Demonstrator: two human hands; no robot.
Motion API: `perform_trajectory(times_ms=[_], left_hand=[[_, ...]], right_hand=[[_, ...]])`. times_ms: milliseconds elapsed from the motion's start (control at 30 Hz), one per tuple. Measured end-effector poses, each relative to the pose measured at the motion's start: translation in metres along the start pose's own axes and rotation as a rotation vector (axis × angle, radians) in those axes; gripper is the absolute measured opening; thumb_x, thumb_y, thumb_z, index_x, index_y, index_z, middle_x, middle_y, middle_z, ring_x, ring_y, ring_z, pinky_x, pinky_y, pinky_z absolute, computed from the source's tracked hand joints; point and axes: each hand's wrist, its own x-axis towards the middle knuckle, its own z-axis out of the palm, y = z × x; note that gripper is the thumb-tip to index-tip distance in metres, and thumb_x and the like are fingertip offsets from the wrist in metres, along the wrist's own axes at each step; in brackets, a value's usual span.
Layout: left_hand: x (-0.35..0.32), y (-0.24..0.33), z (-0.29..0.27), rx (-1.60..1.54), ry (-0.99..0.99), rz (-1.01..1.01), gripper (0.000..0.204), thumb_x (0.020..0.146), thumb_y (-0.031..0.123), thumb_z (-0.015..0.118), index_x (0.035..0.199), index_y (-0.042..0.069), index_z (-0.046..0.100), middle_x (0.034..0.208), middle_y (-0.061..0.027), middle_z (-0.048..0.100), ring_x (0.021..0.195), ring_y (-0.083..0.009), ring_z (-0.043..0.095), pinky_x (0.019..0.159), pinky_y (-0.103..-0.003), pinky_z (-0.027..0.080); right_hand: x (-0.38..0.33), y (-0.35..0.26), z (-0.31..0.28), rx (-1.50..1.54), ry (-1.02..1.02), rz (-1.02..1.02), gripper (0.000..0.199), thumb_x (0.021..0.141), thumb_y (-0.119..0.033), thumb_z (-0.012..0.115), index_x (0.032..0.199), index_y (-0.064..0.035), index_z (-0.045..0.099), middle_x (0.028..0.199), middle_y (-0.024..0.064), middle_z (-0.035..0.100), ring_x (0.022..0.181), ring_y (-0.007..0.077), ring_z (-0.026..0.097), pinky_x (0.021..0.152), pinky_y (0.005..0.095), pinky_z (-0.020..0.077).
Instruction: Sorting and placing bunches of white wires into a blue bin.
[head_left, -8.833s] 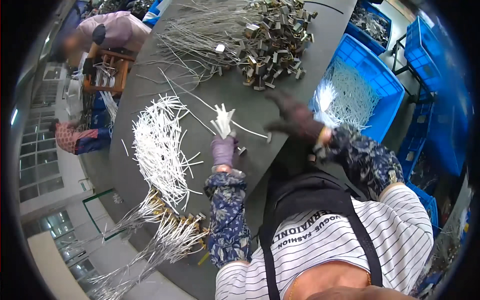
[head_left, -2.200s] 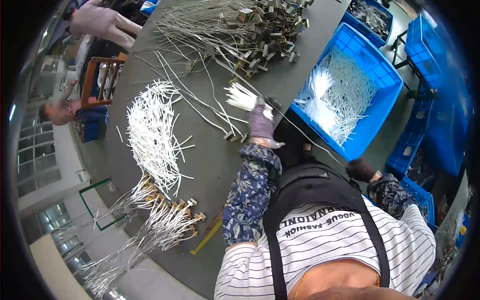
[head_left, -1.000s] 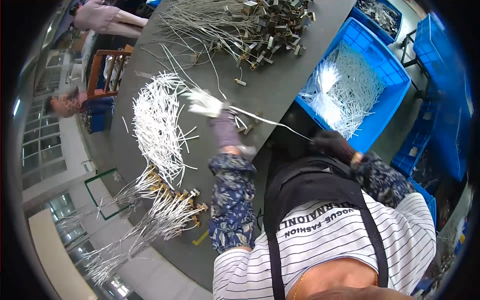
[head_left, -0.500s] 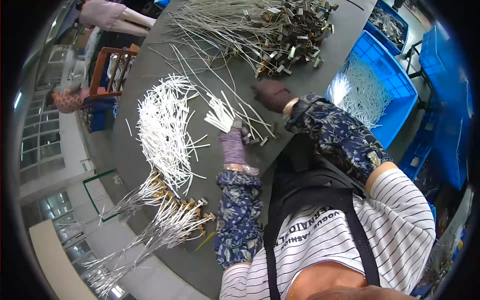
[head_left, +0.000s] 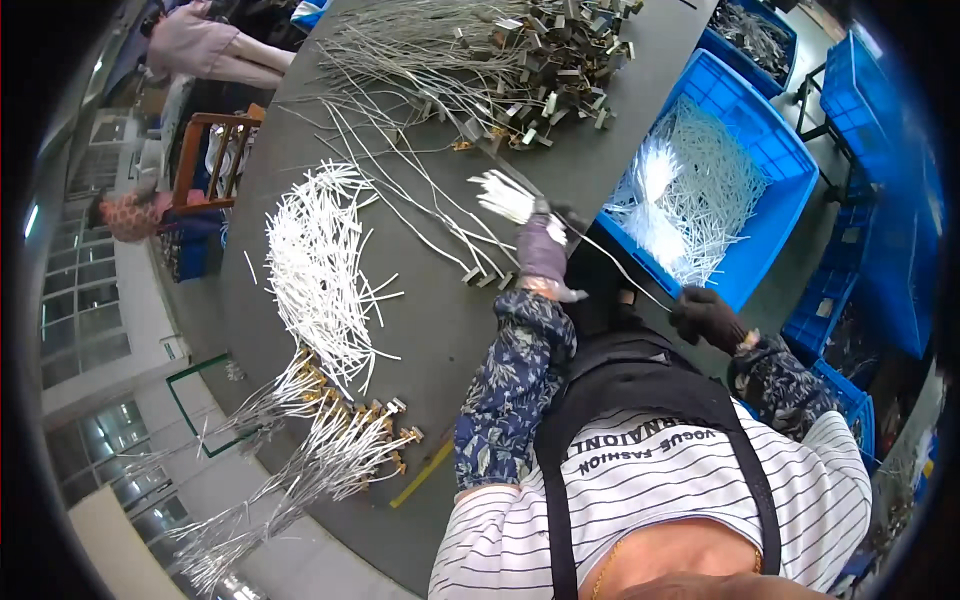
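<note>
My left hand (head_left: pixel 545 252), in a purple glove, is closed round a bunch of short white tubes (head_left: pixel 507 197) that fan out past its fingers. A thin pale wire (head_left: pixel 628 272) runs from the left hand's fingers toward me, down to the right. At the wire's lower end my right hand (head_left: pixel 708 318), in a dark glove, is closed on it. What sits at the wire's end is hidden in the fist. A few loose wires with small metal blocks (head_left: pixel 487 276) at their ends lie on the table beside my left hand.
Loose white tubes (head_left: pixel 318 265) are heaped on the dark table (head_left: pixel 420 330). Bundled wires with white tubes and brass-coloured ends (head_left: pixel 345 440) overhang its near left edge. Many block-ended wires (head_left: pixel 560 70) lie at the back. A blue bin (head_left: pixel 775 205) of white tubes stands right.
My left hand has moved right with the white tubes. My right hand has come from beside the wire pile toward me and right, and a wire now stretches between both hands.
</note>
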Motion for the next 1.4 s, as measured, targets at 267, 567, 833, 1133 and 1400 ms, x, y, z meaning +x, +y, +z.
perform_trajectory(times_ms=[267,567,833,1133,1400], left_hand=[[0.004,0.088,0.016,0.111,0.025,0.477,0.025,0.091,0.022,0.060,0.100,-0.001,0.057,0.095,-0.0143,0.064,0.085,-0.0251,0.064,0.074,-0.040,0.059],[0.000,0.145,0.029,0.038,0.123,0.571,0.021,0.093,0.024,0.057,0.096,0.003,0.056,0.089,-0.0119,0.065,0.075,-0.0251,0.065,0.067,-0.041,0.059],[-0.018,0.064,0.014,1.555,-0.412,0.810,0.025,0.092,0.010,0.052,0.114,0.000,0.056,0.094,-0.0123,0.062,0.083,-0.0197,0.064,0.076,-0.035,0.055],[-0.059,0.069,0.017,0.285,0.201,0.243,0.024,0.084,0.028,0.063,0.090,0.005,0.063,0.075,-0.0014,0.058,0.066,-0.0134,0.058,0.055,-0.027,0.048],[-0.052,0.095,-0.074,0.999,0.373,0.382,0.025,0.080,0.024,0.070,0.079,-0.001,0.064,0.067,-0.0044,0.063,0.055,-0.0121,0.057,0.050,-0.029,0.046]], right_hand=[[-0.075,0.103,-0.093,-0.225,0.272,0.269,0.028,0.082,-0.022,0.061,0.095,0.0023,0.062,0.072,0.0147,0.063,0.047,0.0192,0.055,0.039,0.0324,0.0403],[-0.059,0.101,-0.096,-0.204,0.308,0.223,0.025,0.084,-0.021,0.060,0.097,0.0010,0.061,0.072,0.0128,0.062,0.048,0.0188,0.056,0.038,0.0317,0.0401],[-0.049,0.052,-0.044,-0.153,0.294,0.152,0.022,0.084,-0.024,0.062,0.092,-0.0036,0.061,0.072,0.0079,0.060,0.050,0.0155,0.054,0.043,0.0280,0.0400],[0.014,-0.014,0.013,-0.243,0.189,-0.043,0.038,0.087,-0.032,0.059,0.109,-0.0017,0.057,0.089,0.0096,0.063,0.070,0.0162,0.059,0.060,0.0273,0.0462],[0.121,-0.100,0.177,-0.819,-0.158,-0.596,0.055,0.087,-0.033,0.059,0.131,-0.0035,0.045,0.130,0.0174,0.049,0.118,0.0301,0.050,0.099,0.0408,0.0392]])
